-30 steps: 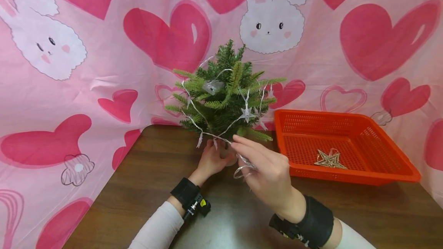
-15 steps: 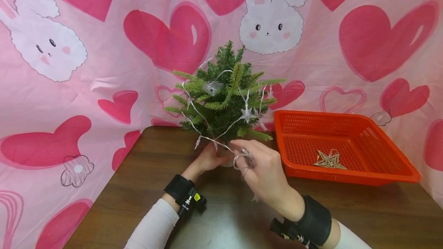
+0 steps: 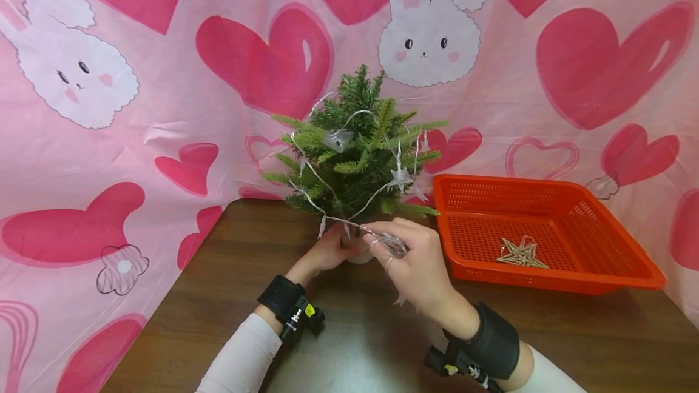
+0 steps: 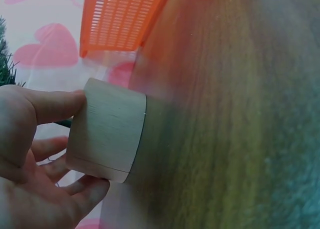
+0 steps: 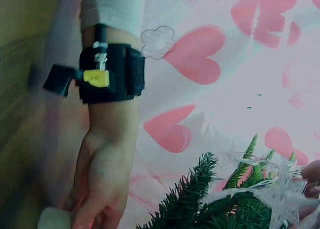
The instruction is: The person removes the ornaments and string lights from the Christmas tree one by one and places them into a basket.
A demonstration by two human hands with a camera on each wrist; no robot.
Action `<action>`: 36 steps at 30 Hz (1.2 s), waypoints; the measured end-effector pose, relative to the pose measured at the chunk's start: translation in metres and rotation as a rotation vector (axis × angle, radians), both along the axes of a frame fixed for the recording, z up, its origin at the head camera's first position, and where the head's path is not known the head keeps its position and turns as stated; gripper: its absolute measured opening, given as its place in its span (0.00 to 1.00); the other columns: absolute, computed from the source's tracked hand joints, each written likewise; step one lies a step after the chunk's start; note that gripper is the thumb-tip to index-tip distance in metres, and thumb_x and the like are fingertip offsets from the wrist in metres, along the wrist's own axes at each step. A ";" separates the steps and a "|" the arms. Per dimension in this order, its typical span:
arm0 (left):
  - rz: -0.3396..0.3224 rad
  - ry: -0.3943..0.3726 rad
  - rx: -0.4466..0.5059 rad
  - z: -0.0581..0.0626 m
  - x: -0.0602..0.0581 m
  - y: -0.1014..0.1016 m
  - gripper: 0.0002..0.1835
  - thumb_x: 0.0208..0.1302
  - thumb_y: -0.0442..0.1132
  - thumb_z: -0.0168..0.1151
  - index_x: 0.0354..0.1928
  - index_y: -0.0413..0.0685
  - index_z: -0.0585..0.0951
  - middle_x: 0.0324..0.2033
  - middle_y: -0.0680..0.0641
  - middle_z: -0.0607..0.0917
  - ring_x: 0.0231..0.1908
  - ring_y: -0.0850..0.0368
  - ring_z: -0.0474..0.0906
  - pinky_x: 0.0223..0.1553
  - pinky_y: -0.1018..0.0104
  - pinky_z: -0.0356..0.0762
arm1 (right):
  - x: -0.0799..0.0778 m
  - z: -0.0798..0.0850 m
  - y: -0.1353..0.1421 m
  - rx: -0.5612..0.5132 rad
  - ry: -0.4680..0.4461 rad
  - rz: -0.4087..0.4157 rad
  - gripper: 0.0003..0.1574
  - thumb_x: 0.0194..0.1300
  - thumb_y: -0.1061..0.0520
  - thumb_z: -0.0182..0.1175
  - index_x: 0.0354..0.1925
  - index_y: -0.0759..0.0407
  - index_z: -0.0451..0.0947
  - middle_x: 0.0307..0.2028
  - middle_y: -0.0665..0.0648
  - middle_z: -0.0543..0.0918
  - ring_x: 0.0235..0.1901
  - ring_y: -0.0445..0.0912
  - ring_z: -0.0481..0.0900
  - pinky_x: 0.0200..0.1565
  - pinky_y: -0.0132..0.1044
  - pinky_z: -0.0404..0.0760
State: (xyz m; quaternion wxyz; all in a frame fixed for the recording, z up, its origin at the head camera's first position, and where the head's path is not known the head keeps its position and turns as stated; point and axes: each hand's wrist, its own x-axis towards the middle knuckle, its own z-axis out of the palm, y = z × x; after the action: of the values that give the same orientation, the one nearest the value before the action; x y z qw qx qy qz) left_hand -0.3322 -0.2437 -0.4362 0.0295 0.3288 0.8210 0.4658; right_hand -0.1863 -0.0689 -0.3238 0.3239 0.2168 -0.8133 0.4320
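A small artificial Christmas tree (image 3: 357, 156) stands on the table, wound with clear string lights (image 3: 400, 179) that carry star-shaped covers. Low at the trunk, my left hand (image 3: 323, 250) grips the pale round base (image 4: 107, 131), thumb on one side and fingers on the other in the left wrist view. In front of the tree my right hand (image 3: 420, 265) holds a gathered bundle of the light string, and one strand runs from it left across the lower branches. A clear star (image 5: 287, 194) shows close by my right fingertips in the right wrist view.
An orange plastic basket (image 3: 551, 281) stands right of the tree with a glittery gold star ornament (image 3: 521, 253) inside. Behind the table (image 3: 218, 296) hangs a pink cloth (image 3: 180, 114) printed with hearts and rabbits. Both wrists wear black straps.
My right hand has lowered a little, drawing the front strand down with it. My left hand has slid slightly left on the base. The tree has turned a little and its front star sits farther right.
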 end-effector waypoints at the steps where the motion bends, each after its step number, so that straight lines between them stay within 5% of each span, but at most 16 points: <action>1: 0.009 0.007 0.006 0.000 0.000 0.001 0.18 0.60 0.35 0.68 0.48 0.34 0.75 0.42 0.39 0.78 0.42 0.48 0.74 0.44 0.62 0.71 | -0.001 0.000 0.001 -0.032 -0.024 0.021 0.10 0.61 0.57 0.69 0.42 0.47 0.88 0.31 0.46 0.87 0.28 0.37 0.79 0.29 0.30 0.79; 8: 0.081 0.021 0.012 -0.003 0.002 0.005 0.37 0.60 0.36 0.69 0.70 0.43 0.66 0.67 0.39 0.71 0.67 0.42 0.68 0.65 0.44 0.67 | 0.000 0.003 0.005 -0.264 -0.168 0.122 0.09 0.65 0.59 0.66 0.44 0.51 0.87 0.39 0.51 0.88 0.38 0.40 0.82 0.39 0.31 0.81; 12: 0.128 0.060 0.004 -0.003 0.002 0.010 0.32 0.57 0.39 0.71 0.63 0.42 0.71 0.59 0.39 0.78 0.60 0.44 0.74 0.61 0.47 0.71 | 0.000 0.007 0.006 -0.372 -0.173 0.166 0.08 0.68 0.60 0.62 0.44 0.56 0.85 0.32 0.53 0.81 0.27 0.45 0.77 0.27 0.33 0.73; 16: 0.187 0.091 -0.070 -0.002 0.004 0.011 0.28 0.56 0.42 0.72 0.56 0.39 0.75 0.52 0.37 0.82 0.53 0.42 0.78 0.56 0.47 0.74 | 0.000 0.009 0.008 -0.495 -0.191 0.293 0.10 0.73 0.62 0.55 0.46 0.63 0.82 0.39 0.53 0.83 0.19 0.45 0.73 0.17 0.37 0.65; 21: 0.195 0.087 -0.154 -0.001 0.005 0.012 0.33 0.60 0.43 0.69 0.65 0.39 0.70 0.61 0.35 0.78 0.62 0.36 0.72 0.63 0.42 0.69 | 0.000 0.010 0.008 -0.623 -0.229 0.513 0.10 0.78 0.60 0.46 0.48 0.54 0.75 0.58 0.53 0.82 0.38 0.41 0.86 0.15 0.40 0.56; 25: 0.193 0.095 -0.157 -0.003 0.004 0.013 0.37 0.62 0.42 0.68 0.70 0.40 0.66 0.65 0.35 0.74 0.66 0.36 0.68 0.66 0.41 0.65 | -0.002 0.012 0.006 -0.668 -0.282 0.654 0.11 0.80 0.57 0.39 0.44 0.45 0.68 0.64 0.52 0.79 0.55 0.44 0.83 0.15 0.40 0.54; 36: 0.240 0.238 -0.203 -0.006 0.009 0.016 0.31 0.60 0.46 0.67 0.62 0.39 0.73 0.55 0.36 0.83 0.57 0.39 0.78 0.63 0.41 0.67 | -0.012 0.012 -0.004 -0.717 -0.271 0.664 0.07 0.81 0.53 0.38 0.45 0.46 0.64 0.42 0.47 0.89 0.47 0.43 0.87 0.16 0.41 0.52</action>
State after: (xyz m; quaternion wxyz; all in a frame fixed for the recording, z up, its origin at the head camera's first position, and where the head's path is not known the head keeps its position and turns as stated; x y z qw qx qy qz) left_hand -0.3236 -0.2273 -0.4422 -0.0907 0.2766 0.8949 0.3384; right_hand -0.1982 -0.0726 -0.3117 0.1146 0.2807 -0.5358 0.7880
